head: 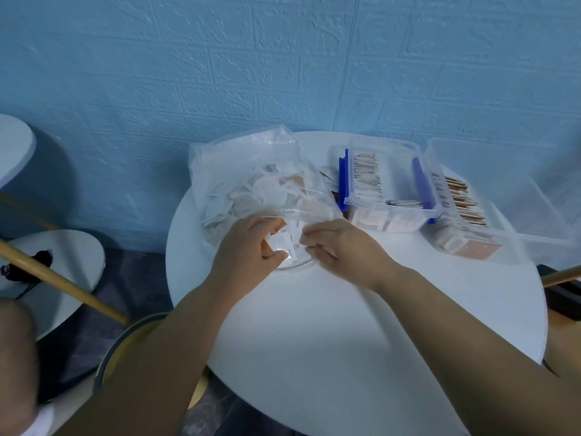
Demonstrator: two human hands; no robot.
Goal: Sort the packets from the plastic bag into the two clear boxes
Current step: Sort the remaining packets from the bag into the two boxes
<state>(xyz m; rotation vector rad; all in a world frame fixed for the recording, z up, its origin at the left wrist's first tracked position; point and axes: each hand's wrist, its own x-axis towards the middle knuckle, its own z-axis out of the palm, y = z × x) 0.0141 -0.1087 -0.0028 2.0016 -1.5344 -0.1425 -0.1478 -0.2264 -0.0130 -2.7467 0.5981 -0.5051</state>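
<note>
Head view: your left hand [248,247] curls round flat white packets [287,245] at the mouth of the crinkly clear bag [251,180]. Your right hand [342,250] pinches their edge.

Glossy crinkled plastic bag [251,171], clear plastic boxes [393,212], smooth matt white table [345,325].

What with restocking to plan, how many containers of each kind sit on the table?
Plastic bag: 1
Clear box: 2, one with blue latches, one to its right
Total: 3
</note>
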